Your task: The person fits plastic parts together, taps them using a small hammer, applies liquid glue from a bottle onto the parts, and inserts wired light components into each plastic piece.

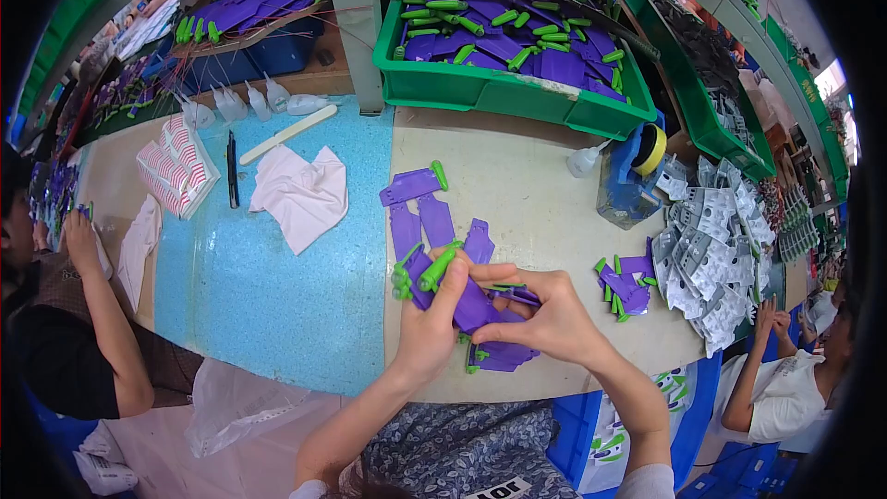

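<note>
My left hand (428, 337) is closed round a flat purple plastic piece with a green end (439, 268), its thumb lying along the green part. Close beside it, my right hand (554, 319) pinches a thin purple plastic piece (517, 295) between thumb and fingers. More purple pieces (436, 220) with green ends lie loose on the table just beyond my left hand. Others (504, 356) lie on the table's near side, partly hidden under my hands. How the two held pieces meet is hidden by my fingers.
A green bin (517, 97) heaped with purple-green pieces stands at the back. To the right are grey plastic parts (711, 249), a tape dispenser (633, 176) and a small purple-green pile (626, 288). A cloth (300, 194) lies on the blue mat (268, 305). Co-workers sit on both sides.
</note>
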### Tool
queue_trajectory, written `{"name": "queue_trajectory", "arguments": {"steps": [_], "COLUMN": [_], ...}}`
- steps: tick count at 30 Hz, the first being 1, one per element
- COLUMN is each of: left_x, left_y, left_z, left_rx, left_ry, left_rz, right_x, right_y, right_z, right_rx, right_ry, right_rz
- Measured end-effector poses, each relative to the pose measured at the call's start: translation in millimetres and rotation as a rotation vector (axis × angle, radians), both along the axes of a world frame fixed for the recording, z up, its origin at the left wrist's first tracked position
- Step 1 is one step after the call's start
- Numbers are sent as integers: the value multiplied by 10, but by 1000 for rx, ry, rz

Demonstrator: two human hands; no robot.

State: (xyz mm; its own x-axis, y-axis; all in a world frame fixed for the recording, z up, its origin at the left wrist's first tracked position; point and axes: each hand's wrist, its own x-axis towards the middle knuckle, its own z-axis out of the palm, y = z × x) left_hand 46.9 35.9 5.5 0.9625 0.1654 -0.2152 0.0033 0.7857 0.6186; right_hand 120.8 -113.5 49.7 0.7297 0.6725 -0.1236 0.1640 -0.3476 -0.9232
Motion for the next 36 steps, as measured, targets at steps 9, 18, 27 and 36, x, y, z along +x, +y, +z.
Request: {"name": "queue_trajectory", "arguments": {"steps": [9,18,27,36], "left_x": [201,1289,515,511], "left_y": [110,1200,405,214], "left_z": [273,-205,379,391], "left_rx": [752,2114,472,922], "left_ry": [90,-62,-53,-60], "left_rz": [-145,-95,-183,-247], "right_x": [100,368,211,252], "right_y": [-17,-126,265,-90], "right_z": [-146,-134,-70,-151], "right_rx": [28,307,122,92], "right_ry": [-1096,129,-73,-1148], "right_rz": [110,-447,-157,-8]}}
